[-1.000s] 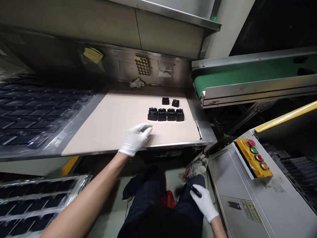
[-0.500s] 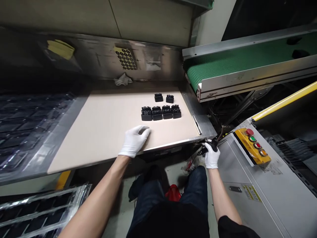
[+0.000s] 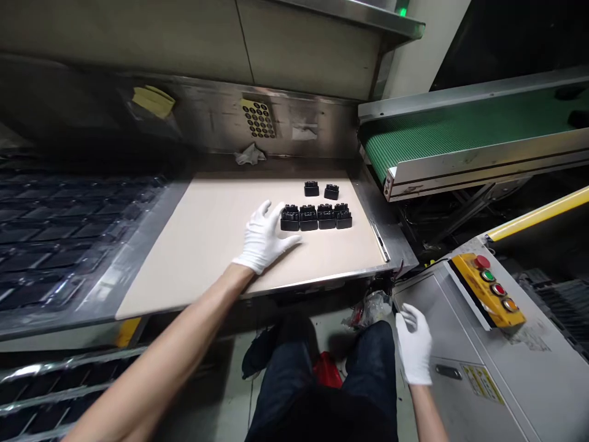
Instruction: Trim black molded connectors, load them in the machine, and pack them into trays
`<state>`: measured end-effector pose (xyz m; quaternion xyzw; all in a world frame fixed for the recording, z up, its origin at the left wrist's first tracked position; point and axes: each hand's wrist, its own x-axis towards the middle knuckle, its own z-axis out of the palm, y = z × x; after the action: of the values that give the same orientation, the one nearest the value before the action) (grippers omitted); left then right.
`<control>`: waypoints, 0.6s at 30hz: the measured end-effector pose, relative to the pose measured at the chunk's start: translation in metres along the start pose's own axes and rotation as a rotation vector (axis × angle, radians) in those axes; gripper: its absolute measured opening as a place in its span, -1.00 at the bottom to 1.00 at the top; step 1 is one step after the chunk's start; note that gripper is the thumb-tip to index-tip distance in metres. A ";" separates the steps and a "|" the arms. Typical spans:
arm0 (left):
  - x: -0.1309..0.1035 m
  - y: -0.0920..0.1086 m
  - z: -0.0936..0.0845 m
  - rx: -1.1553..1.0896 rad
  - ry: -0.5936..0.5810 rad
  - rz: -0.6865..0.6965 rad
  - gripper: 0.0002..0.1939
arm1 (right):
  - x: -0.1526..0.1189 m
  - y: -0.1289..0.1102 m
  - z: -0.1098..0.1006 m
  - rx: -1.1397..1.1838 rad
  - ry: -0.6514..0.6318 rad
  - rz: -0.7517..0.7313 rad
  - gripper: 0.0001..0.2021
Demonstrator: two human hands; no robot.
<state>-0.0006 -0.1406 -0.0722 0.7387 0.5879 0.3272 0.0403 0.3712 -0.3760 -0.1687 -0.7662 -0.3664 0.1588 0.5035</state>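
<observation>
My left hand (image 3: 264, 240), in a white glove, is spread over the beige mat (image 3: 216, 245). Its thumb and fingertips are at the left end of a row of several small black plastic parts (image 3: 308, 220), and nothing is in its grasp. Two more such black parts (image 3: 311, 189) stand apart behind that row. Also gloved in white, my right hand (image 3: 415, 347) hangs below the bench edge in front of the grey cabinet. Its fingers are loosely curled and apart, with no object visible in them.
A green conveyor belt (image 3: 442, 132) runs off to the right. On the cabinet (image 3: 460, 331) is a yellow button box (image 3: 488, 290), near a yellow bar (image 3: 538, 213). A pen-like tool (image 3: 380, 241) lies by the mat's right edge. Dark trays (image 3: 59, 239) fill the left side.
My left hand has opened from a curled pose and reached forward to the row of parts. My right hand has come off a dark object under the bench edge and moved down.
</observation>
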 end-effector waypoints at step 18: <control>0.062 -0.029 0.017 -0.209 -0.298 0.132 0.15 | 0.039 -0.144 0.111 -0.149 -0.217 -0.828 -0.87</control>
<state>-0.0098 -0.0707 -0.0712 0.8077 0.4886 0.2753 0.1817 0.2723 -0.2426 -0.0849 -0.5677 -0.7043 -0.0038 0.4263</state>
